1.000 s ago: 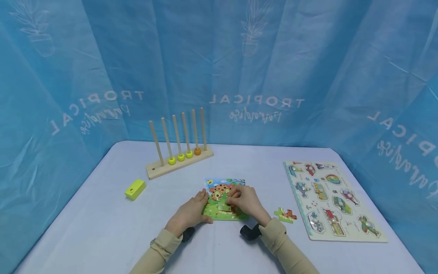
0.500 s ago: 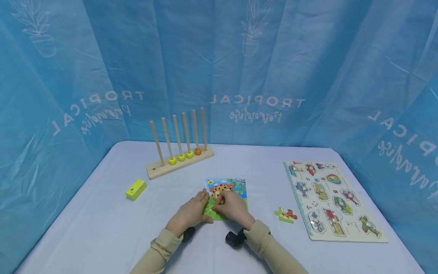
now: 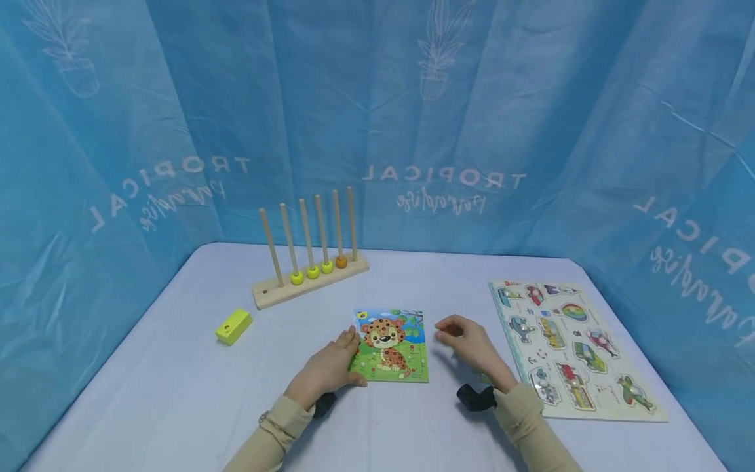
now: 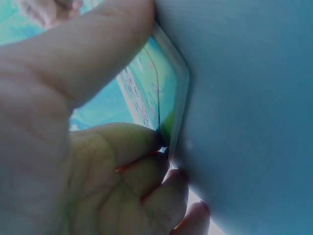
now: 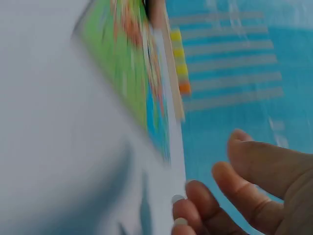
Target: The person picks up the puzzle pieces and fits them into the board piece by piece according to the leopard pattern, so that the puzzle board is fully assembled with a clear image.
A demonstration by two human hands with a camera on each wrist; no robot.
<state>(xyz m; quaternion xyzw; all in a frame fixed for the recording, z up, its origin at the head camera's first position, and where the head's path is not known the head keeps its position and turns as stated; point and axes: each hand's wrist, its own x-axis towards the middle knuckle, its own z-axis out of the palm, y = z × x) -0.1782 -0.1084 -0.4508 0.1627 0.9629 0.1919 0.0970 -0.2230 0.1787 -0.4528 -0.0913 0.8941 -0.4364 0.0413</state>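
Note:
A jigsaw puzzle [image 3: 390,354] with a spotted leopard cub on green grass lies flat on the table, mid-front in the head view. My left hand [image 3: 330,367] rests at its lower left corner, fingers along the left side and thumb by the near edge. In the left wrist view the thumb [image 4: 93,44] and fingertips touch the board's rim. Just off the puzzle's right side hovers my right hand [image 3: 472,344], fingers loosely bent and holding nothing. The right wrist view shows a gap between thumb [image 5: 266,161] and fingers. A green puzzle piece [image 3: 485,378] is mostly hidden behind the right wrist.
A wooden peg stand [image 3: 312,283] with yellow and orange beads stands at the back left. Left of the puzzle lies a yellow block [image 3: 233,326]. A knobbed vehicle puzzle board [image 3: 575,347] covers the right side. Blue curtains surround the white table.
My right hand brought a green piece down onto the puzzle, then let go and moved right, off the board. The leopard picture is uncovered now. My left hand has stayed in place.

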